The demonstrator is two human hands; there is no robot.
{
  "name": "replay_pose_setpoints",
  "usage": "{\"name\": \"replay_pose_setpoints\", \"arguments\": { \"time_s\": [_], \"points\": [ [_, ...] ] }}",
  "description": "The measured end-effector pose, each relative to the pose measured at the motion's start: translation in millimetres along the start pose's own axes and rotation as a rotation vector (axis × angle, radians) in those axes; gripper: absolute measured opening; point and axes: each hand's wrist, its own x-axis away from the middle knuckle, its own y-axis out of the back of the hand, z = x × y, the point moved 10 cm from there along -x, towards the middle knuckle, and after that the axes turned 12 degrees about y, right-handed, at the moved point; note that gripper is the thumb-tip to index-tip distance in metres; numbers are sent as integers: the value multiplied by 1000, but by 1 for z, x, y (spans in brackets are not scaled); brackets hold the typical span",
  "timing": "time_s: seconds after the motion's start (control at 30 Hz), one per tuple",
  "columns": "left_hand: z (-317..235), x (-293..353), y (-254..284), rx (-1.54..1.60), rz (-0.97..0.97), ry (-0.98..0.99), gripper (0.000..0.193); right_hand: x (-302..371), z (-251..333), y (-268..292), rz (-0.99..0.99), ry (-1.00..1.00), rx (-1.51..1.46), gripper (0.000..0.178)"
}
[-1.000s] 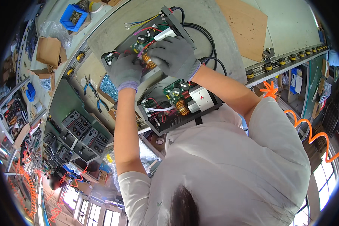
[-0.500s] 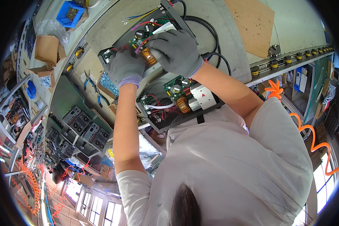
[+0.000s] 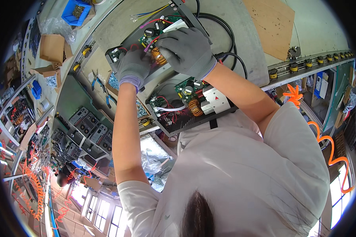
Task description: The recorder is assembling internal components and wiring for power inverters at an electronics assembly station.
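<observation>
Both my hands wear grey gloves with purple cuffs and reach into the farther open metal chassis point(image 3: 127, 38), which holds a green circuit board. My left hand point(image 3: 133, 66) is over its left part; its fingertips are smeared by motion, and whatever they touch is hidden. My right hand point(image 3: 189, 52) lies over the chassis with curled fingers beside the copper coil point(image 3: 159, 57) and a red wire with a purple sleeve point(image 3: 149, 46). What its fingertips grip, if anything, is hidden. Closer to my body sits a second open chassis point(image 3: 186, 127) with a similar coil and a white metal block point(image 3: 215, 100).
A black cable point(image 3: 230, 33) loops on the grey board to the right. Pliers point(image 3: 107, 96) lie at the left by a box of small silvery parts point(image 3: 113, 80). A blue bin point(image 3: 73, 15) of screws and cardboard boxes point(image 3: 51, 48) stand farther left. A roller track point(image 3: 293, 68) runs along the right.
My left hand has shifted slightly left and down against the chassis, its fingers still blurred. My right hand stays nearly in place over the chassis. The whole view has shifted a little.
</observation>
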Motion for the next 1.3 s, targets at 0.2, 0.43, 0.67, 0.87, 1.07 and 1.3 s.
{"name": "replay_pose_setpoints", "arguments": {
  "time_s": [0.2, 0.43, 0.67, 0.87, 1.07, 1.3],
  "points": [
    [7, 4, 0, -18, -24, 145, 34, 1, 1, -2, 25, -3, -2, 13],
    [9, 0, 7, 93, -61, 130, 36, 0, 2, -1, 17, 15, -6, 14],
    [8, -6, -1, -18, 115, 215, 40, 1, 1, -1, 29, 2, -25, 14],
    [11, -4, 3, 12, 74, 230, 35, 1, 2, 1, 19, 5, -23, 15],
    [11, -9, -5, 16, 126, 215, 35, 3, 0, 3, 17, -20, -8, 13],
    [2, -13, 0, -29, 124, 254, 39, 1, -1, 0, 36, -34, -16, 12]
  ]
}}
